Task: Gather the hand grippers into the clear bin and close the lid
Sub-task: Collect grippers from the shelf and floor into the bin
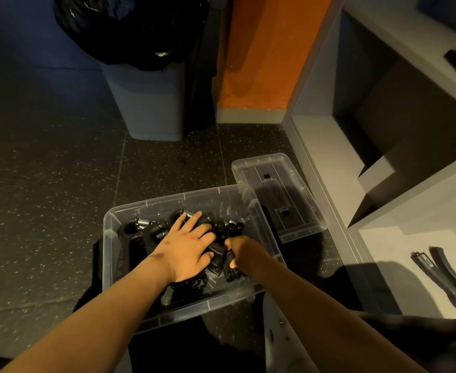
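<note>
The left hand (pixel 186 251) lies flat, fingers (pixel 194 224) spread apart, pressing the black spring hand grippers (pixel 138 227) heaped in the clear plastic bin (pixel 167 204). The right hand (pixel 244 253) curls its fingers round one gripper just beside the left fingertips. The heap is best levelled below the rim. One dark metal gripper (pixel 447 275) waits on the pale shelf (pixel 383 246), well right of the fingers, and the clear plastic lid (pixel 299 184) lies just beyond them.

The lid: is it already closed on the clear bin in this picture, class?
No, the lid lies on the floor beside the clear bin, whose top stands open.
</note>
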